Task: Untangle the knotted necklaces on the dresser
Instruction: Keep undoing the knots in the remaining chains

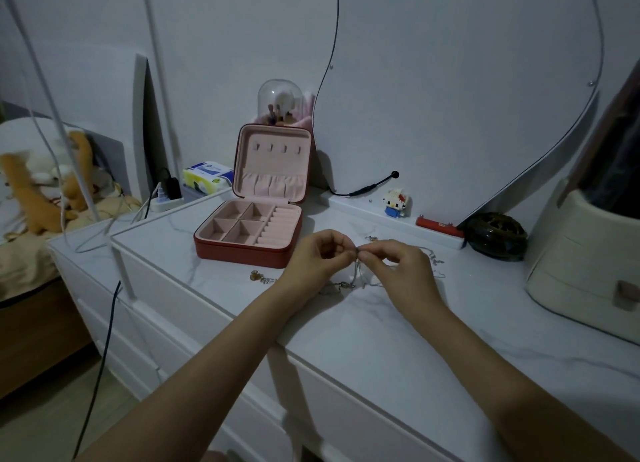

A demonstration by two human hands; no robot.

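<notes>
Necklaces (pixel 349 281) | pinched between both hands (pixel 320 255) (pixel 398 267) | jewelry box (pixel 249 233) open, compartments bare

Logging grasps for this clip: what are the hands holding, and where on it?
Both the left hand and right hand pinch the thin silver necklace chain at its raised top, fingertips nearly touching.

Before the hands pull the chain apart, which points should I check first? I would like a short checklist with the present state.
1. Left hand pinches the necklace chain: ok.
2. Right hand pinches it close beside: ok.
3. Knot loose enough to pull: cannot tell, too small.
4. Slack chain rests on the dresser: ok.
5. Jewelry box open: ok.
6. Small gold piece lies apart from the chain: ok.
</notes>
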